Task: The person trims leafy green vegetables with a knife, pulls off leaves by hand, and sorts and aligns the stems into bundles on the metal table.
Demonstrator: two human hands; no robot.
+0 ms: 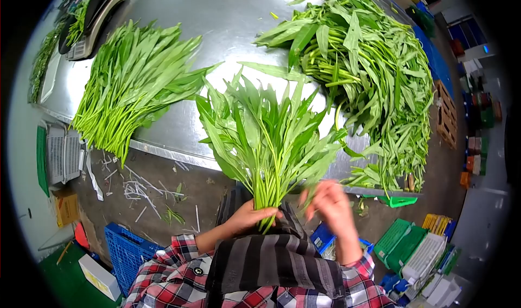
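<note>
My left hand (247, 218) is wrapped round the lower stems of a bunch of leafy greens (266, 140), whose leaves fan out over the metal table's front edge. To the right of those stems, my right hand (328, 204) is raised and smeared by motion, near the bunch's lower right leaves; whether it grips anything is unclear. A neat bundle of greens (135, 85) lies on the left of the table, stems toward me. On the right, a large loose heap of greens (374, 75) reaches over the table's edge.
The metal table (228, 15) has a scale (89, 31) at its back left. Blue pallet (127, 254), white box (99, 276) and cardboard box (66, 207) stand lower left. Green crates (399, 245) sit lower right; a wooden pallet (446, 114) is beyond. Scraps litter the floor.
</note>
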